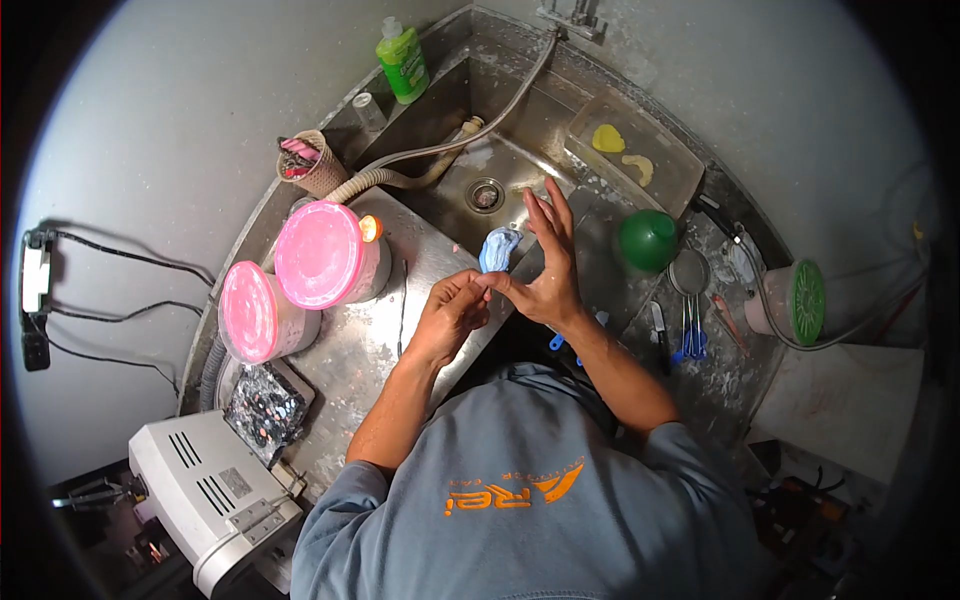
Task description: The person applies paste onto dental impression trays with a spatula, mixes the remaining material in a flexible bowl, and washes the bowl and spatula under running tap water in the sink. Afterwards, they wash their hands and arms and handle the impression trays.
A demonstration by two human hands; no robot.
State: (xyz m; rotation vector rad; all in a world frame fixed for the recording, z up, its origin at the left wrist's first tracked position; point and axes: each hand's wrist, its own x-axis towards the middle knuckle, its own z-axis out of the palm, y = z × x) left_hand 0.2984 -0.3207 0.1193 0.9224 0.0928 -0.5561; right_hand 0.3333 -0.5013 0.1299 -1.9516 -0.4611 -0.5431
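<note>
A light blue, lumpy piece that looks like a dental impression (498, 250) is held up over the front edge of the metal counter, near the sink. My left hand (455, 312) is closed in a pinch at its lower end; the fingers hide the part they grip. Close by on the right, my right hand (552, 265) is open, its fingers raised and spread. Its thumb reaches to my left fingertips at the base of the blue piece; whether it presses on the piece I cannot tell.
Two pink-lidded tubs (320, 255) stand left; a green rubber bowl (648, 240) and strainer (689, 272) lie right. Behind is the sink (530, 135) with a hose (400, 160). A clear tray (672, 185) holds yellow pieces. A grey-white machine (215, 490) stands front left.
</note>
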